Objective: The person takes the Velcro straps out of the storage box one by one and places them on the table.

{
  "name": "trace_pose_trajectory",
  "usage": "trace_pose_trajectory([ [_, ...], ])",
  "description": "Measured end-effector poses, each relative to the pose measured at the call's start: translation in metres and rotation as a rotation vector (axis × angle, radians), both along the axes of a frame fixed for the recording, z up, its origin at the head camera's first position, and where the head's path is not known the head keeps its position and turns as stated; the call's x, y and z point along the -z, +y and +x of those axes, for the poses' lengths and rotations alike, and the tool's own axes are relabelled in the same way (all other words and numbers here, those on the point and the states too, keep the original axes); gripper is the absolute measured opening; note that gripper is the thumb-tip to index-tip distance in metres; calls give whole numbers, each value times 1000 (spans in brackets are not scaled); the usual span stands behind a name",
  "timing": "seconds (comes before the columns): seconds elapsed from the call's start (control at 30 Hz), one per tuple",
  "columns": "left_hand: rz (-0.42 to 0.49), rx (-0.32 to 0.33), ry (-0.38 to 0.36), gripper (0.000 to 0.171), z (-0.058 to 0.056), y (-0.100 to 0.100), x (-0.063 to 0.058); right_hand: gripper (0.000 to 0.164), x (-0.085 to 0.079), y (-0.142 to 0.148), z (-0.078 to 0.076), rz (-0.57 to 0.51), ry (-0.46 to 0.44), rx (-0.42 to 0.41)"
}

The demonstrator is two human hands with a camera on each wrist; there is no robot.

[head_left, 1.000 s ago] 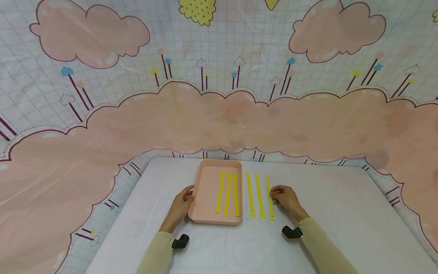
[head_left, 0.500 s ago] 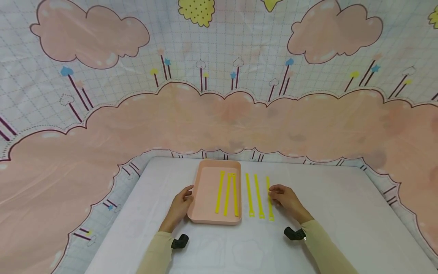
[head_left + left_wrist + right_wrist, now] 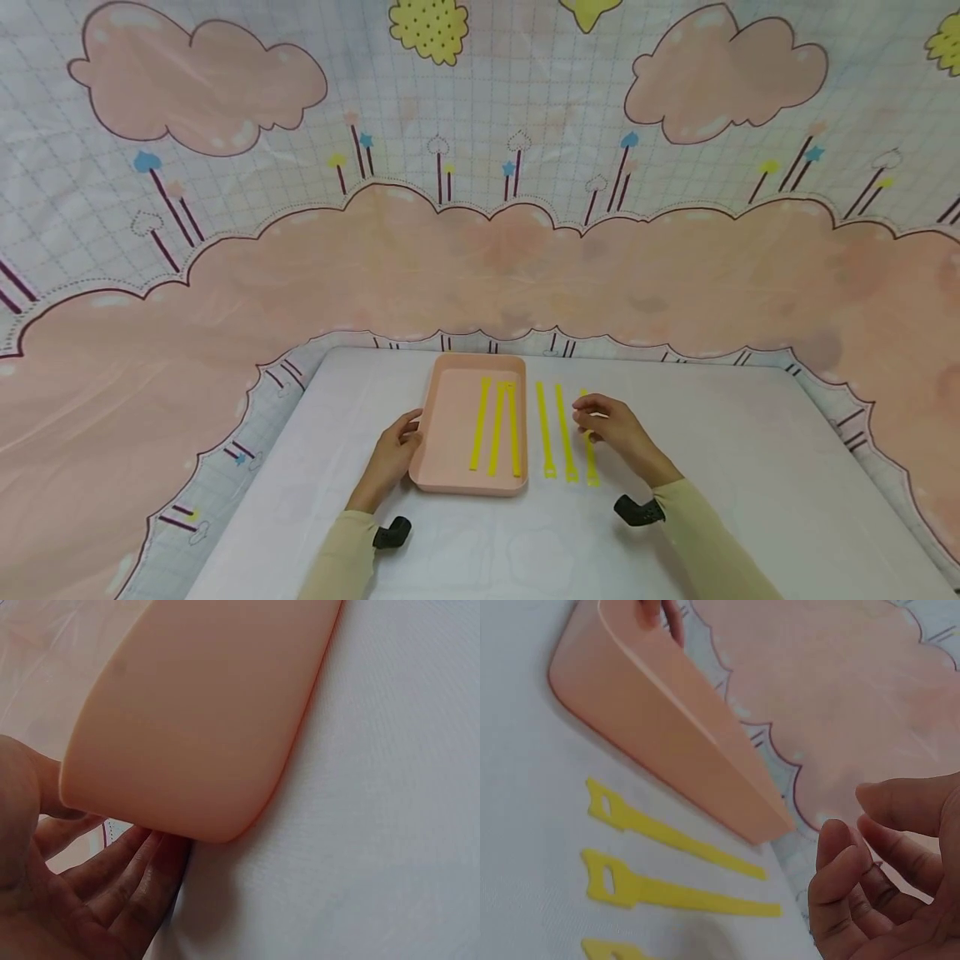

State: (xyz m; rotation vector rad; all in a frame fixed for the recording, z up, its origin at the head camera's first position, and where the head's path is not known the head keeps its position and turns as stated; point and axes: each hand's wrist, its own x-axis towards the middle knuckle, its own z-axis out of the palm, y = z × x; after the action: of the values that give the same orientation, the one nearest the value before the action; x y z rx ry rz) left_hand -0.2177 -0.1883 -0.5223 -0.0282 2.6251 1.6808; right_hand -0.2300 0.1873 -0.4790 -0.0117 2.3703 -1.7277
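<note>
On the table's left side, my left hand [image 3: 395, 450] holds the left edge of a peach tray [image 3: 447, 417]. In the left wrist view its fingers [image 3: 124, 881] lie against the tray's outer wall. Three yellow hook-and-loop cable ties [image 3: 480, 425] lie lengthwise in the right half of the tray. To the tray's right, three more yellow cable ties [image 3: 546, 429] lie side by side on the table, slotted heads toward me. My right hand [image 3: 621, 429] hovers over the rightmost tie [image 3: 592, 472], covering its middle. The right wrist view shows its fingers loosely bent, with nothing between them.
A white cloth covers the table [image 3: 750, 467]. Behind it hangs a patterned curtain [image 3: 480, 258] with clouds. Each wrist wears a black camera [image 3: 639, 511].
My right hand has shifted left and slightly up from beside the rightmost tie to above it. My left hand stays at the tray, and the ties lie as before.
</note>
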Motion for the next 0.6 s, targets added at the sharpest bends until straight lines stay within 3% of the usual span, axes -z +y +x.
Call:
trace_pose_trajectory([
  [0.6,-3,-7,-33,48,1,2,-1,32,-13,-27,0,-90,54,-54],
])
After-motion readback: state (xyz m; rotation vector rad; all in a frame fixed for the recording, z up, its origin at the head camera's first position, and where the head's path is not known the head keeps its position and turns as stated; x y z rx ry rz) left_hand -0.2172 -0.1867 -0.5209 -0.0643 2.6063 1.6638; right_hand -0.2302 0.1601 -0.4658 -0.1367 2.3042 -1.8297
